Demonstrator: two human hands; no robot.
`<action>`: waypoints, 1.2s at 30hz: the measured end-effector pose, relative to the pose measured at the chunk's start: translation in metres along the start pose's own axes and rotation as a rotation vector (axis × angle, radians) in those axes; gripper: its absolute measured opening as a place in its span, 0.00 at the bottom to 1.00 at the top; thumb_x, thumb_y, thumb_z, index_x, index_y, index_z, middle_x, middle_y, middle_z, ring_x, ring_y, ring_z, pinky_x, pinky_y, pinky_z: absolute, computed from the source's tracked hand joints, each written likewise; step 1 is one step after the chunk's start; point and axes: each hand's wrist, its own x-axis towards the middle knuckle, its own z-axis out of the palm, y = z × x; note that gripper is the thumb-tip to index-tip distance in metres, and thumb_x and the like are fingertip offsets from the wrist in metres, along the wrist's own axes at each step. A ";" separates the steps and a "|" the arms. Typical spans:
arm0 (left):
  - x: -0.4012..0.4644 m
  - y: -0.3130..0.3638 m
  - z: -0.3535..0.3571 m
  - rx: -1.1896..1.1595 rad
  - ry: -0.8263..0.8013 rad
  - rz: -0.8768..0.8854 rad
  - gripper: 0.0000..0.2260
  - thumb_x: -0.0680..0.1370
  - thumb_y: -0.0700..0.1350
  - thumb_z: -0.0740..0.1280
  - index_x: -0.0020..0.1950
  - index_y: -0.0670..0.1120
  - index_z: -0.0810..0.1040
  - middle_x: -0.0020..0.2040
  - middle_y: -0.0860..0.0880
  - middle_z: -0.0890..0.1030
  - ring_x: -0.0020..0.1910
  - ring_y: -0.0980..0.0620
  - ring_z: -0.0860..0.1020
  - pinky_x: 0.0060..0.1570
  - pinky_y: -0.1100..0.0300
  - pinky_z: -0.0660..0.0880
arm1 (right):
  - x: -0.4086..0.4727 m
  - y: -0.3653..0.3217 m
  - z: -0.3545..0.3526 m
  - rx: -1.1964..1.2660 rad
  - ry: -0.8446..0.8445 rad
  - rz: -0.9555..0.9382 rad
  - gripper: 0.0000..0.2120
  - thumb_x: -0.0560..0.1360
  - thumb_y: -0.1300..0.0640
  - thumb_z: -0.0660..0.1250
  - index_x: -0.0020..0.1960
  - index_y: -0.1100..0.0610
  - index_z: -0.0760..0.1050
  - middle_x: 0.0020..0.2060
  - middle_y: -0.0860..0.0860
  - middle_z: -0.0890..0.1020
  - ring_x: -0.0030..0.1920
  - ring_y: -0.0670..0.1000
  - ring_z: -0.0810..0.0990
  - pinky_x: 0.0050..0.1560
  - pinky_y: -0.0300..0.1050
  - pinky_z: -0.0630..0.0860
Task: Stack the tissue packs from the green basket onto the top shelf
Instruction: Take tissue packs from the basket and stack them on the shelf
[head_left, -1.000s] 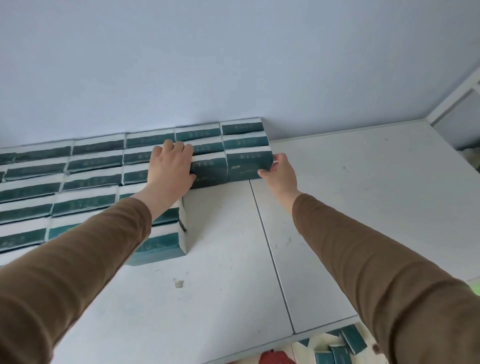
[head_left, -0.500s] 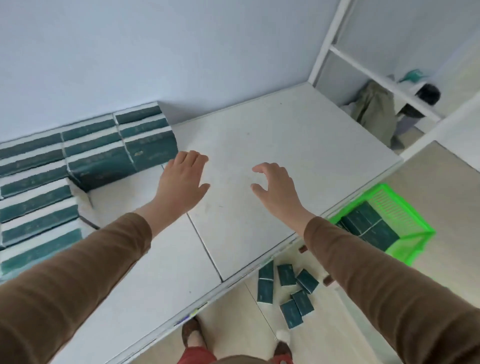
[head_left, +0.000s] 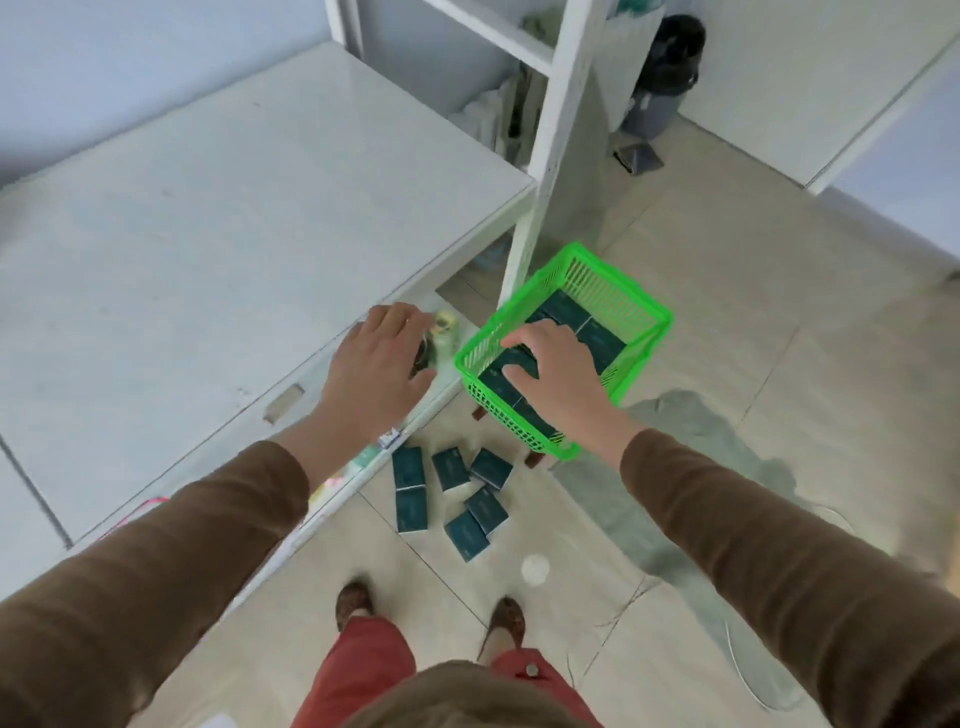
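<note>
Both hands (head_left: 379, 364) (head_left: 556, 374) dropped toward green basket (head_left: 644, 317).

Green basket (head_left: 631, 299) glossy plastic lattice; floor (head_left: 779, 322) smooth.

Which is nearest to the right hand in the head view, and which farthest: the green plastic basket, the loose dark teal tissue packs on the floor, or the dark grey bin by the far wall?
1. Green plastic basket, directly under the right hand.
2. Loose dark teal tissue packs on the floor, below and to its left.
3. Dark grey bin, far back by the wall.
</note>
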 end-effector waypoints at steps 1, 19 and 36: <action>0.007 0.012 0.010 -0.007 -0.025 -0.004 0.23 0.73 0.50 0.69 0.67 0.48 0.71 0.64 0.49 0.73 0.63 0.45 0.70 0.60 0.49 0.70 | -0.001 0.017 -0.002 0.004 -0.008 0.025 0.12 0.78 0.51 0.66 0.62 0.49 0.75 0.60 0.48 0.76 0.62 0.53 0.72 0.59 0.52 0.67; 0.171 0.063 0.208 -0.087 -0.487 -0.050 0.26 0.77 0.50 0.68 0.74 0.47 0.66 0.71 0.46 0.69 0.70 0.44 0.66 0.69 0.49 0.65 | 0.092 0.265 0.046 0.161 -0.272 0.478 0.29 0.77 0.53 0.69 0.74 0.58 0.65 0.69 0.57 0.71 0.69 0.57 0.70 0.66 0.48 0.67; 0.376 0.052 0.468 0.274 -0.688 0.081 0.28 0.75 0.35 0.64 0.74 0.43 0.64 0.72 0.44 0.68 0.69 0.44 0.67 0.63 0.52 0.69 | 0.225 0.421 0.211 -0.166 -0.473 0.405 0.24 0.77 0.60 0.66 0.69 0.59 0.63 0.63 0.55 0.70 0.63 0.56 0.70 0.55 0.48 0.76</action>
